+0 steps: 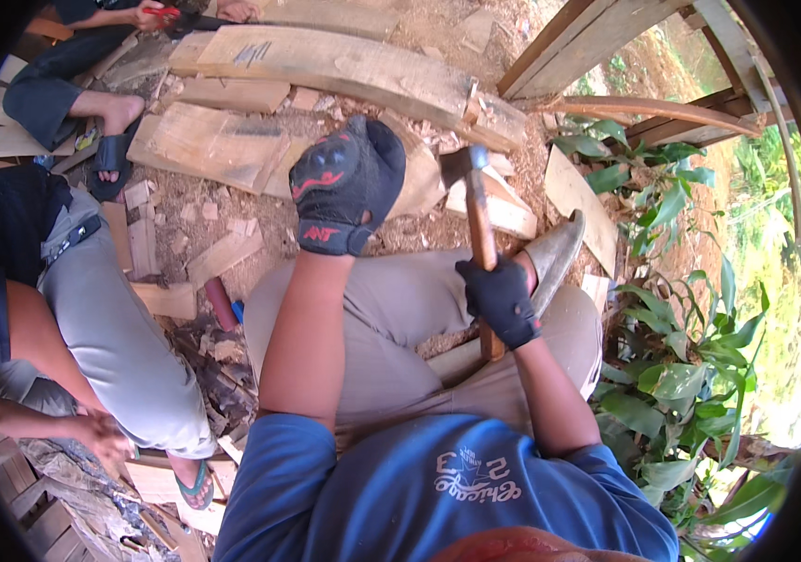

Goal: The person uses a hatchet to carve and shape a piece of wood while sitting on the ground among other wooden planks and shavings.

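My left hand [349,183], in a black glove with red marks, is closed with its back toward me. Its curled fingers hide whatever they may hold. Just beyond its right side shows a pale piece of wood [419,176]; whether the hand touches it I cannot tell. My right hand [504,304], also gloved in black, is wrapped round the wooden handle of a hatchet [482,220]. The tool stands nearly upright in view, its dark head at the far end with the blade toward the left. Both hands are above my crossed legs.
A long curved plank [326,66] lies across the far side, with a wide board [208,150] nearer. Offcuts and chips litter the ground. One person [110,300] sits close on the left, another [91,84] farther off. Leafy plants [691,375] border my right.
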Demonstrator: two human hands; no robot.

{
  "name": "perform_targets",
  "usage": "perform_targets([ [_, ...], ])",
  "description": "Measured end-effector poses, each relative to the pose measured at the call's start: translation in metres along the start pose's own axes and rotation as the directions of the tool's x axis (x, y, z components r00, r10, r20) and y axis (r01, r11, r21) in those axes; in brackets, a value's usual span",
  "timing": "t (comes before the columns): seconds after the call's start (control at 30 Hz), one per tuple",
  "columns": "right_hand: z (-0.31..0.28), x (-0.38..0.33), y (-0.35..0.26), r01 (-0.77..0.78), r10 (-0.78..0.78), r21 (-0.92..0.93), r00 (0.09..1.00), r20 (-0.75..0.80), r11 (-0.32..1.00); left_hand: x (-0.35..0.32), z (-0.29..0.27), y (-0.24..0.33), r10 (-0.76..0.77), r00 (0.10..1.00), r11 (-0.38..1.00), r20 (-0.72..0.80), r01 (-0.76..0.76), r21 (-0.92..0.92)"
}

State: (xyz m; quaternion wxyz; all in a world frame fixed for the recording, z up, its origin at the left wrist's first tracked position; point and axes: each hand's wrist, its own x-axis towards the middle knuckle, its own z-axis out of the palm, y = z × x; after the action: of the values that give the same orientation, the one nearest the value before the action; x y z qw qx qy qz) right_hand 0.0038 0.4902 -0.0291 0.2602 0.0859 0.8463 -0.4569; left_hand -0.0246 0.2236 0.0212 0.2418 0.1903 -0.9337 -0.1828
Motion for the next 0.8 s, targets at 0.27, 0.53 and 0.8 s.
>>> perform_targets([
  [0.27,-0.033,-0.078,-0.107,0.364,-0.314,0.086,0.883,-0.349,0.927,-0.004,0.006,-0.011,0.009,0.998,1.000,-0.062,-0.009,-0.011],
  [0.53,0.018,0.028,0.044,-0.074,0.070,-0.098,0.996,-0.046,0.992,0.004,0.011,-0.023,-0.010,0.996,1.000,-0.086,0.012,0.027],
  [0.8,-0.045,-0.049,-0.107,0.397,-0.326,0.206,0.894,-0.308,0.894,0.002,0.005,-0.023,-0.015,1.000,1.000,-0.012,0.015,0.014],
])
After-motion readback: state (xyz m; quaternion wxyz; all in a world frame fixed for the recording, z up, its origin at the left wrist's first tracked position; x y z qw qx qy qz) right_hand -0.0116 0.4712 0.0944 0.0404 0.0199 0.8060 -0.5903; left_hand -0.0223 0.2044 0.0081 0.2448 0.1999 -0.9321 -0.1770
